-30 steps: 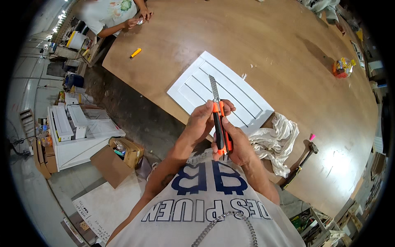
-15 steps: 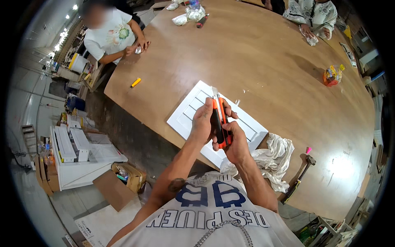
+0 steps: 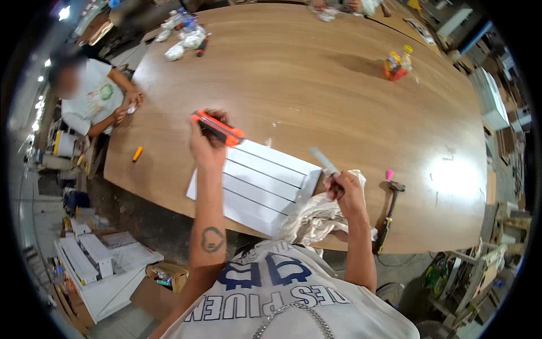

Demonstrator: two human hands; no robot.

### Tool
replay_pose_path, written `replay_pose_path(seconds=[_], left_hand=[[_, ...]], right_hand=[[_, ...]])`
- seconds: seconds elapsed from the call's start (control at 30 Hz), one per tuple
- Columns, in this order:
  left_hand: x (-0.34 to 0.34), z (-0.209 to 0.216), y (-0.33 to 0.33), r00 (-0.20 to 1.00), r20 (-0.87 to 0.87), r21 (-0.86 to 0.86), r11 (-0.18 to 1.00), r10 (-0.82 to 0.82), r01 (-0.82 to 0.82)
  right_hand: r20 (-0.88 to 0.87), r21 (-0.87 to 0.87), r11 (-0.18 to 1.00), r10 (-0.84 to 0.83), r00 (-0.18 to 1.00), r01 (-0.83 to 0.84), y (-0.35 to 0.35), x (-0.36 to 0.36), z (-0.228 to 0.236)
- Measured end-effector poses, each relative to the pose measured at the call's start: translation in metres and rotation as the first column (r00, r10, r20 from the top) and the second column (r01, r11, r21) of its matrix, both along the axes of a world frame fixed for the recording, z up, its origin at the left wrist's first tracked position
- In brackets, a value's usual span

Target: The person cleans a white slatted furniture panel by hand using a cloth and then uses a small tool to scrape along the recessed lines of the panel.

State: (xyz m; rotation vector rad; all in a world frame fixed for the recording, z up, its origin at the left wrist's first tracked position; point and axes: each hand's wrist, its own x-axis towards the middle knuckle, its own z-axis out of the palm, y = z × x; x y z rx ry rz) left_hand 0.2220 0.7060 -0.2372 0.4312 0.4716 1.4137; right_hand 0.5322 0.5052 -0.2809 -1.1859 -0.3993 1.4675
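Observation:
My left hand (image 3: 206, 148) is closed round the orange-and-black utility knife handle (image 3: 221, 129), raised over the far left edge of a white slatted panel (image 3: 265, 183). In my right hand (image 3: 347, 193) I pinch a grey metal knife blade (image 3: 323, 160) with its slider part, apart from the handle. The blade points up and left, near the panel's right corner. Under my right hand lies a crumpled white cloth (image 3: 316, 217), partly over the panel's right side.
A hammer (image 3: 390, 217) and a pink cone-shaped piece (image 3: 389, 175) lie right of the cloth. On the brown table (image 3: 293, 73) are a yellow cutter (image 3: 137, 153), an orange-filled bottle (image 3: 398, 65) and wrapped bundles (image 3: 186, 42). One person (image 3: 93, 96) works at left; other hands show at the far edge.
My hands have moved apart, the left going left with the handle, the right going right with the blade, now out of the handle. My view has shifted too.

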Motion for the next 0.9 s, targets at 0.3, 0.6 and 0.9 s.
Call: replay_pose_path(seconds=[0.3,0.6,0.9], left_hand=[[0.054,-0.036,-0.054,0.999,0.020,-0.343,0.938,-0.050,0.054],[0.078,-0.048,-0.082,0.961,0.123,-0.347,0.896,-0.249,0.276],[0.095,0.001,-0.093,0.982,0.050,-0.250,0.950,-0.182,0.189]], right_hand=[[-0.487,-0.321,0.895,-0.436,0.757,0.309,-0.007,0.052,-0.095],[-0.164,-0.116,0.975,-0.208,0.964,0.190,0.006,0.070,-0.082],[-0.129,0.178,0.982,-0.038,0.991,0.061,0.001,-0.012,0.014]])
